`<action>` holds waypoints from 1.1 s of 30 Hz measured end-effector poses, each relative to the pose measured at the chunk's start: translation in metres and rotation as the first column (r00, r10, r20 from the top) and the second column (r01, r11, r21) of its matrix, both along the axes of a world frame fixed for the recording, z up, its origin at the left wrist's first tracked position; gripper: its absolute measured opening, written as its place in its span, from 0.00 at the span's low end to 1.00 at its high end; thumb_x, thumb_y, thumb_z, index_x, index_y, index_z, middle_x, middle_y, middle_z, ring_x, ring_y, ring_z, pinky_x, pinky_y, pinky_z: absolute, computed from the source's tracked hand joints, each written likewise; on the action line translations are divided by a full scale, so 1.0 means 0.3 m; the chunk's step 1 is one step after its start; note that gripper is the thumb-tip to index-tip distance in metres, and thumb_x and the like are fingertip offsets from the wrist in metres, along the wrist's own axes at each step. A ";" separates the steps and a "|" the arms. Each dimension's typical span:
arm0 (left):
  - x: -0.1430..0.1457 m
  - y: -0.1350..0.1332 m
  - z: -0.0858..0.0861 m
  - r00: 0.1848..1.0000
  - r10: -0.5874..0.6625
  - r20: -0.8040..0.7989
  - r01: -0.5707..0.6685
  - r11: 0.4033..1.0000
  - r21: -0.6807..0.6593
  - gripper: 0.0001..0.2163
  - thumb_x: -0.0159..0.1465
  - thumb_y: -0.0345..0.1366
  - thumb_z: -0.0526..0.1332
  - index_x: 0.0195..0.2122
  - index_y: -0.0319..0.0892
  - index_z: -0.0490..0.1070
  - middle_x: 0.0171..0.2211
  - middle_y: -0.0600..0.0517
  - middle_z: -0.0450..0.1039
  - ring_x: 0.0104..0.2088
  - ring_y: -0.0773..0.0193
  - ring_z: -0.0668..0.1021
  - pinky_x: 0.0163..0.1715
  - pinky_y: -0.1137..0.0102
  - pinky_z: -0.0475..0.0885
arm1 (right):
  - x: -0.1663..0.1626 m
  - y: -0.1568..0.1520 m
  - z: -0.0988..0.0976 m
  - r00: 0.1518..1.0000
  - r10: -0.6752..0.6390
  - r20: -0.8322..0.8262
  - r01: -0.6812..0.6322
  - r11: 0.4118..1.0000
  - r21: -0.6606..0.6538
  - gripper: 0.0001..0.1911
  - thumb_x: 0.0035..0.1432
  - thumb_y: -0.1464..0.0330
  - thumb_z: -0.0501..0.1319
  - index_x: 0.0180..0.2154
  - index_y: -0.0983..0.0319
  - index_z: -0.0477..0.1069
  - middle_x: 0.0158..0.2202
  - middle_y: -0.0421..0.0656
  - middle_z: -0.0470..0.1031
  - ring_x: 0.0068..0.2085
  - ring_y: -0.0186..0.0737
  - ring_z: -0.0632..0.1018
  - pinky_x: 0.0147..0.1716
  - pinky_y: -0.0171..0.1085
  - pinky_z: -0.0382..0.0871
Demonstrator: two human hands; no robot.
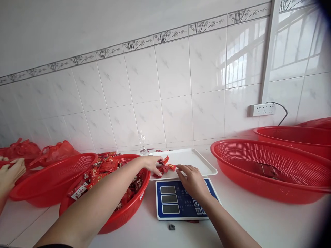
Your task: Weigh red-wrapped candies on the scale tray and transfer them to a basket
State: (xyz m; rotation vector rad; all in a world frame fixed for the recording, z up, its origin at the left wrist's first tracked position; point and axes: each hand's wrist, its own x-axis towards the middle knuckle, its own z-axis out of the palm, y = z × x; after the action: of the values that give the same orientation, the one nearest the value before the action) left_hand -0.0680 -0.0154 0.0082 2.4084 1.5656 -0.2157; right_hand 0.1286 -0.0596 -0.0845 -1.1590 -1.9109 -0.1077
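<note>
My left hand [153, 164] reaches over the left end of the scale's white tray [193, 162]. Its thumb and fingers close around some small red wrapped packets [165, 168]. From the other side, my right hand [192, 179] hovers above the keypad of the blue-faced scale [169, 199], holding nothing. Its index finger stretches out to the edge of a packet, and the other fingers bend loosely. Beneath my left forearm stands a red basket [124, 218] heaped with more red packets [108, 165].
Another red basket [51, 179] stands at left, near red plastic bags [58, 150] and another person's hand [12, 170]. A red basket [271, 189] at right holds a few dark red packets [267, 170]. A clear bottle [142, 143] stands by the wall; a small dark object [172, 227] lies in front.
</note>
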 end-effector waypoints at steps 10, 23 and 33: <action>-0.035 0.006 -0.028 0.971 0.027 0.237 -0.069 0.983 0.172 0.40 0.46 0.57 0.61 0.57 0.45 0.55 0.57 0.44 0.58 0.55 0.50 0.63 0.50 0.64 0.61 | 0.002 0.002 -0.005 0.999 0.034 -0.006 -0.034 0.999 0.002 0.14 0.60 0.65 0.49 0.41 0.58 0.71 0.37 0.44 0.77 0.40 0.42 0.75 0.39 0.41 0.65; -0.391 -0.130 -0.026 0.960 0.279 -0.027 -0.281 0.951 -0.129 0.11 0.37 0.38 0.68 0.23 0.43 0.72 0.21 0.57 0.70 0.23 0.67 0.70 0.23 0.75 0.62 | 0.003 0.005 -0.008 0.999 0.040 -0.027 -0.040 0.999 -0.011 0.14 0.59 0.64 0.49 0.39 0.58 0.71 0.34 0.43 0.78 0.36 0.43 0.76 0.36 0.41 0.66; -0.406 -0.278 0.006 0.960 0.281 -0.016 -0.281 0.960 0.004 0.13 0.50 0.47 0.61 0.21 0.42 0.71 0.26 0.52 0.70 0.33 0.61 0.72 0.30 0.74 0.64 | -0.001 -0.001 -0.007 0.999 0.044 -0.028 -0.044 0.999 -0.020 0.15 0.59 0.63 0.48 0.39 0.58 0.72 0.34 0.43 0.78 0.35 0.42 0.76 0.35 0.41 0.67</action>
State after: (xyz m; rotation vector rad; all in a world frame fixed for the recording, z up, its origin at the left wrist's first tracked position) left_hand -0.1897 -0.0988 0.0098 2.1549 1.8903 -0.1783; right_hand 0.1283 -0.0598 -0.0867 -1.1259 -1.9158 -0.0478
